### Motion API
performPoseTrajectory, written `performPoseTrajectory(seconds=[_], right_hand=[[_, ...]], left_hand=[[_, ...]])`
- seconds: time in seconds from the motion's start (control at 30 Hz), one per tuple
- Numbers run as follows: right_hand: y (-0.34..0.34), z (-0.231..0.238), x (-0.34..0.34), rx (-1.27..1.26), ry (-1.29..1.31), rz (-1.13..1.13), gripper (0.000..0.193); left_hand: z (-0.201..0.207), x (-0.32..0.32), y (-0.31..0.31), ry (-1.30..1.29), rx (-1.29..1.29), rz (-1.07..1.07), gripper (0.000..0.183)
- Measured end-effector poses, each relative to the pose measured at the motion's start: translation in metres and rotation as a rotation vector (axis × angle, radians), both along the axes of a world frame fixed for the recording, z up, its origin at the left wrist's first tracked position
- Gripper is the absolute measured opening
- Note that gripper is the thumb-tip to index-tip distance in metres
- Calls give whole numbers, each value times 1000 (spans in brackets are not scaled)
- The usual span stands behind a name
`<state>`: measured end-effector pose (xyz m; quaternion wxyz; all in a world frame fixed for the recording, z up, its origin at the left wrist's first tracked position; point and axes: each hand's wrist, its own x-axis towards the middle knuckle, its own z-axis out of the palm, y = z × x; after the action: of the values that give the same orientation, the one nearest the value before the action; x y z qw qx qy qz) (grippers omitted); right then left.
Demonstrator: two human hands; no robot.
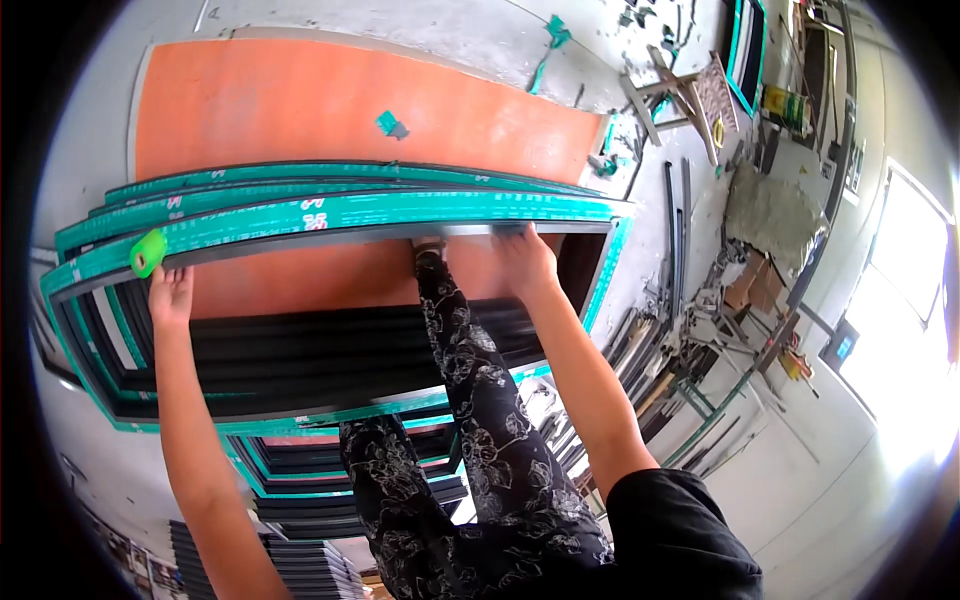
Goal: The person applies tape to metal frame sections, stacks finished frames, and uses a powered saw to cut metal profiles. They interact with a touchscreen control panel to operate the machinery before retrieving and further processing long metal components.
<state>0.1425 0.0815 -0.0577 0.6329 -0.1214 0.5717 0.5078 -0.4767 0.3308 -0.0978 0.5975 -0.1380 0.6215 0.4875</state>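
Note:
A large rectangular dark frame [330, 236], with teal printed film along its outer side, stands on edge in front of me. My left hand [172, 294] is at the left part of its upper bar, fingers curled up against the bar from the inner side. Right by those fingertips is a bright green roll of tape [148, 253], against the film; whether the fingers touch it is unclear. Toward the bar's right end, my right hand [528, 262] grips it, fingertips over the edge. My leg in dark patterned trousers [455, 320] reaches through the frame's opening.
Similar teal-edged frames [250, 180] stand close behind. An orange board [330, 100] lies on the floor beyond, with a teal scrap [388, 123]. More frames [350, 465] are stacked near my legs. To the right are a small wooden stool [685, 100], dark bars [678, 230] and piled offcuts [690, 370].

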Motion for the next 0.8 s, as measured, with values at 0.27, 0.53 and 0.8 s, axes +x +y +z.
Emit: performPoseTrajectory(seconds=[0.27, 0.53, 0.8], right_hand=[[-6, -27, -20, 93, -111, 33, 43], [16, -5, -26, -120, -683, 450, 33], [31, 8, -24, -179, -804, 524, 27]], left_hand=[[18, -7, -4, 165, -112, 7, 39], [-9, -53, -19, -70, 35, -126, 35], [-32, -48, -15, 88, -126, 117, 51]])
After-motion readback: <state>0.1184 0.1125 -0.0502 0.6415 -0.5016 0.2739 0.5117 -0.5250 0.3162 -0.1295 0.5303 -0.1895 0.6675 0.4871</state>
